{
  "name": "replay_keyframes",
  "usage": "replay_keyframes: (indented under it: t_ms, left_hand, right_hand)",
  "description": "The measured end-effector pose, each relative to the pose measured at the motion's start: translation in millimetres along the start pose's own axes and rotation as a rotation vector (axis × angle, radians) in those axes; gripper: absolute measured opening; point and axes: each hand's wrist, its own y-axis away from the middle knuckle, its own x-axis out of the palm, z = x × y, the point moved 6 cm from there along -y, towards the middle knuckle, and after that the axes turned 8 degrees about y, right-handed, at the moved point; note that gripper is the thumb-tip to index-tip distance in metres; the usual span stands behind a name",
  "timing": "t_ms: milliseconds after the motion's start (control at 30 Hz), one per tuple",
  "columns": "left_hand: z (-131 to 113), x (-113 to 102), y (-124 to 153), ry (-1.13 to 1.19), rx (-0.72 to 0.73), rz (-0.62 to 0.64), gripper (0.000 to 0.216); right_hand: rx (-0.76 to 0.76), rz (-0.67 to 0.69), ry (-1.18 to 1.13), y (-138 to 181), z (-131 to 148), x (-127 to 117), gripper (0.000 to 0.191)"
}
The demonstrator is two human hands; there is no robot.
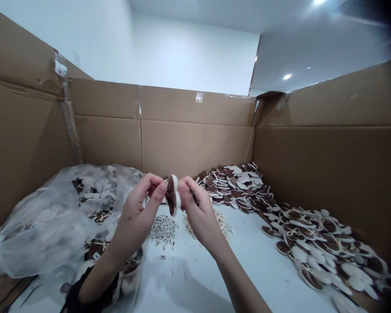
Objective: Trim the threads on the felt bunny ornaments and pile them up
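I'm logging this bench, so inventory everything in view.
Two-tone piece: one, brown-and-white, centre.
Slim item: one, dark, against right hand.
Loose pieces: many, brown-and-white, piled right.
Plastic bag: one, translucent, left, containing similar pieces.
Table: one, white, beneath.
Small bits: many, greyish, near centre.
Cream bits: many, cream, right of those.
Cardboard walls: three, brown, left, back, right.
Ceiling lights: three, white, upper right.
Sleeve: one, black, lower left.
Left hand: one, bare, centre.
Right hand: one, bare, centre.

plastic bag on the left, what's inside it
Brown and white pieces show inside the plastic bag, some with cream bows; the left forearm and cloudy folds hide others.
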Motion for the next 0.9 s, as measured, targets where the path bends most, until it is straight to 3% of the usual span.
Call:
replay_keyframes:
  t_ms: [133, 367, 533, 633, 767, 900]
  left_hand:
    - [-4, 2, 3, -0.088, 0.051, -0.028, 0.018]
    - [-6, 4, 3, 0.110, 0.111, -0.020, 0.014]
    - [6, 3, 0, 0.253, 0.064, 0.044, 0.020]
    - [10, 1, -2, 0.315, -0.008, 0.064, 0.023]
    - [-3, -6, -4, 0.383, -0.037, 0.082, 0.032]
    - [-16, -30, -7, 0.563, 0.011, 0.113, 0.043]
  right_hand:
    - [0.004, 0.060, -0.127, -1, 2, 4, 0.027]
    - [0.044, 0.087, -0.304, -6, -7, 7, 0.027]
    - [0.003, 0.128, -0.287, -4, -2, 9, 0.030]
    - [0.082, 0.166, -0.331, -4, -7, 11, 0.033]
    - [0.228, 0.109, -0.513, -7, -23, 6, 0.037]
    - [0.244, 0.045, -0.536, -11, -28, -3, 0.036]
